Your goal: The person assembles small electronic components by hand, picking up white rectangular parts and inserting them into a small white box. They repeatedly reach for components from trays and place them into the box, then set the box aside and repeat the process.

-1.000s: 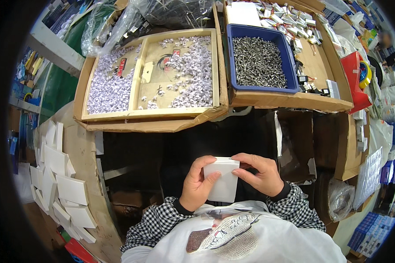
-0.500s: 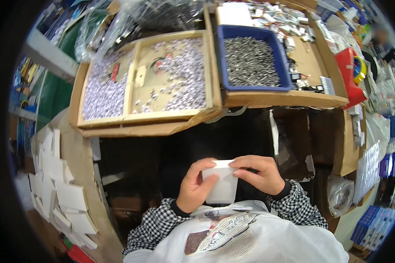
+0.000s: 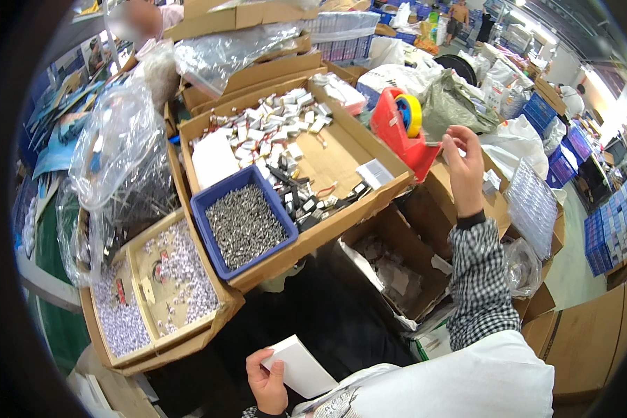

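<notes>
A flat white box is in my left hand, gripped at its left end between thumb and fingers, low in front of my apron. My right hand is stretched up to the right, at the tip of a red tape dispenser. Its thumb and fingers pinch a short, thin strip of tape at the dispenser's edge. A yellow-rimmed tape roll sits in the dispenser, which stands at the right corner of a cardboard tray.
The tray holds battery-like silver packs and a blue bin full of small metal parts. Left of it, a divided wooden tray holds small white pieces. An opened carton stands below the dispenser. Bubble wrap leans at right.
My view has swung to the right. My right hand has left the white box and reached up to the tape dispenser. My left hand alone now holds the box, which is tilted.
</notes>
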`<control>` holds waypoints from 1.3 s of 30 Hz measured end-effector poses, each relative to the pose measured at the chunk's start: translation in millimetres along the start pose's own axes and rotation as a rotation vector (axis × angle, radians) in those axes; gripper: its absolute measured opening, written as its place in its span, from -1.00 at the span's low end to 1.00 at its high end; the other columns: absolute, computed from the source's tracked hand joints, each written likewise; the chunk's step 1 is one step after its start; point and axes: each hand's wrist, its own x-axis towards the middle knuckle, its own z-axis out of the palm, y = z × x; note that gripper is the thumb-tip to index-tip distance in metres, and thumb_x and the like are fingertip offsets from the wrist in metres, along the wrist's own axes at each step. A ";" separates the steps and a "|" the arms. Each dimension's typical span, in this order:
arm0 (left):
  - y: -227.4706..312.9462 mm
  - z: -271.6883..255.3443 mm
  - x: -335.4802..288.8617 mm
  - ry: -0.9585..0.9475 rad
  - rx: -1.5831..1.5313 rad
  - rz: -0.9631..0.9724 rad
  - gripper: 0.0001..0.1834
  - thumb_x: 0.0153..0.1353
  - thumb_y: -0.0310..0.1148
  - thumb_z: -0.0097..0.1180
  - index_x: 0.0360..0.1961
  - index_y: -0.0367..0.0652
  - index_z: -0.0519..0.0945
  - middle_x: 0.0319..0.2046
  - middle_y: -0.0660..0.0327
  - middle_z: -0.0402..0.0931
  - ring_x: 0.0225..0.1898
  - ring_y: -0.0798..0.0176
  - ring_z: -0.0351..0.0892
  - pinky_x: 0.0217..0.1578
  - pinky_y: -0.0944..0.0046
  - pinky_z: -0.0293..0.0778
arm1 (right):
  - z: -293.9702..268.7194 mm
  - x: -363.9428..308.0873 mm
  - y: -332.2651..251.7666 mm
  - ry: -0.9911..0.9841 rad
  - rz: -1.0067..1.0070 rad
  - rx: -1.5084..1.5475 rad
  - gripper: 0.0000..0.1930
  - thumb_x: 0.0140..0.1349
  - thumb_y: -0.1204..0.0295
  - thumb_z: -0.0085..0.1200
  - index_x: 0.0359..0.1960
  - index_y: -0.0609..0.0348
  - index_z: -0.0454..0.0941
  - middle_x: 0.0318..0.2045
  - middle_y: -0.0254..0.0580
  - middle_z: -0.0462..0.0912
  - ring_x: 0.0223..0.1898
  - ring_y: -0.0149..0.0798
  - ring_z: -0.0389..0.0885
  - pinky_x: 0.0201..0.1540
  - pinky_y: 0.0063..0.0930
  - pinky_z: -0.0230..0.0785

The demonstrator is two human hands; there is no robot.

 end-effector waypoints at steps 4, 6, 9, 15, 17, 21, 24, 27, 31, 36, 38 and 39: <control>8.0 10.4 -1.7 0.026 -0.081 -0.034 -0.70 0.25 -0.59 -0.01 0.02 -0.23 0.37 -0.10 0.20 0.40 -0.07 0.33 0.38 0.03 0.33 0.29 | -14.4 29.5 49.2 -0.273 0.124 -0.191 -0.69 0.28 0.27 0.08 -0.14 0.31 0.57 -0.22 -0.27 0.58 -0.26 -0.48 0.47 -0.18 -0.62 0.33; 9.8 13.5 -1.0 0.041 -0.118 -0.040 -0.70 0.25 -0.59 -0.02 0.02 -0.23 0.37 -0.10 0.19 0.41 -0.08 0.32 0.39 0.03 0.33 0.29 | -17.0 31.3 58.2 -0.352 0.327 -0.014 -0.68 0.26 0.25 0.10 -0.14 0.28 0.60 -0.25 -0.38 0.60 -0.31 -0.60 0.43 -0.24 -0.67 0.29; 10.1 13.4 0.4 0.019 -0.105 -0.019 -0.69 0.25 -0.60 -0.02 0.02 -0.23 0.37 -0.11 0.18 0.41 -0.09 0.31 0.39 0.03 0.32 0.30 | -16.8 34.4 54.8 -0.373 0.292 -0.016 -0.69 0.25 0.26 0.11 -0.12 0.26 0.60 -0.31 -0.46 0.60 -0.34 -0.63 0.41 -0.26 -0.70 0.27; 9.7 10.5 -4.1 0.026 -0.102 -0.030 -0.69 0.25 -0.60 -0.03 0.03 -0.23 0.36 -0.10 0.15 0.42 -0.09 0.30 0.40 0.02 0.32 0.30 | -6.7 37.7 22.5 -0.249 0.604 0.278 -0.68 0.19 0.29 0.14 -0.25 0.39 0.62 -0.14 -0.19 0.59 -0.10 -0.39 0.48 0.02 -0.56 0.24; 10.2 10.6 -5.2 0.029 -0.098 -0.026 -0.68 0.25 -0.60 -0.03 0.03 -0.23 0.36 -0.11 0.15 0.42 -0.09 0.29 0.40 0.02 0.32 0.30 | -5.3 37.5 12.9 -0.210 0.610 0.310 -0.72 0.19 0.27 0.14 -0.28 0.28 0.60 -0.30 -0.33 0.55 -0.27 -0.48 0.41 -0.16 -0.61 0.20; 10.2 11.3 -5.2 0.018 -0.127 0.014 -0.68 0.25 -0.61 -0.04 0.04 -0.23 0.36 -0.12 0.15 0.43 -0.09 0.29 0.41 0.01 0.31 0.31 | -9.3 32.6 4.7 -0.170 0.580 0.325 -0.79 0.21 0.19 0.15 -0.41 0.04 0.58 -0.55 -0.57 0.45 -0.57 -0.64 0.29 -0.47 -0.71 0.13; 9.8 11.9 -6.7 0.022 -0.161 -0.004 -0.68 0.25 -0.61 -0.03 0.04 -0.23 0.36 -0.12 0.15 0.43 -0.10 0.29 0.42 0.00 0.31 0.32 | -16.2 19.3 6.4 -0.179 0.670 0.341 -0.78 0.25 0.19 0.12 -0.44 0.02 0.56 -0.52 -0.56 0.47 -0.50 -0.64 0.33 -0.42 -0.71 0.16; 10.7 12.6 -7.1 0.018 -0.153 -0.001 -0.68 0.25 -0.60 -0.02 0.03 -0.23 0.36 -0.12 0.15 0.43 -0.10 0.29 0.42 0.00 0.31 0.32 | -16.4 1.6 10.3 -0.127 0.752 0.405 -0.78 0.25 0.21 0.10 -0.40 0.07 0.54 -0.47 -0.51 0.48 -0.47 -0.62 0.33 -0.40 -0.71 0.17; 13.3 12.7 -7.1 0.014 -0.142 -0.001 -0.69 0.26 -0.58 -0.02 0.03 -0.23 0.36 -0.12 0.15 0.43 -0.10 0.29 0.41 0.00 0.31 0.32 | -17.0 -12.1 14.5 -0.166 0.795 0.530 -0.81 0.28 0.20 0.07 -0.31 0.03 0.53 -0.42 -0.50 0.55 -0.34 -0.56 0.47 -0.30 -0.66 0.28; 17.0 14.0 -8.6 0.008 -0.093 -0.015 -0.67 0.26 -0.57 -0.02 0.05 -0.23 0.34 -0.10 0.15 0.42 -0.08 0.28 0.40 0.01 0.30 0.31 | -8.4 -23.4 26.2 -0.107 0.790 0.766 -0.83 0.28 0.29 0.09 -0.29 0.11 0.49 -0.36 -0.37 0.60 -0.36 -0.48 0.55 -0.27 -0.59 0.43; 17.9 13.6 -10.6 -0.019 -0.046 0.007 -0.66 0.26 -0.58 -0.01 0.06 -0.23 0.33 -0.08 0.14 0.40 -0.07 0.27 0.40 0.02 0.29 0.31 | 4.9 -32.1 33.1 -0.016 0.805 0.847 -0.84 0.28 0.31 0.10 -0.29 0.12 0.49 -0.38 -0.37 0.59 -0.39 -0.46 0.56 -0.32 -0.60 0.44; 17.3 14.2 -10.3 -0.041 -0.027 0.021 -0.65 0.25 -0.58 -0.01 0.07 -0.23 0.33 -0.07 0.14 0.40 -0.07 0.27 0.39 0.03 0.29 0.30 | 12.5 -35.7 35.9 0.035 0.813 0.918 -0.84 0.28 0.30 0.10 -0.29 0.11 0.49 -0.42 -0.37 0.58 -0.42 -0.47 0.55 -0.37 -0.63 0.44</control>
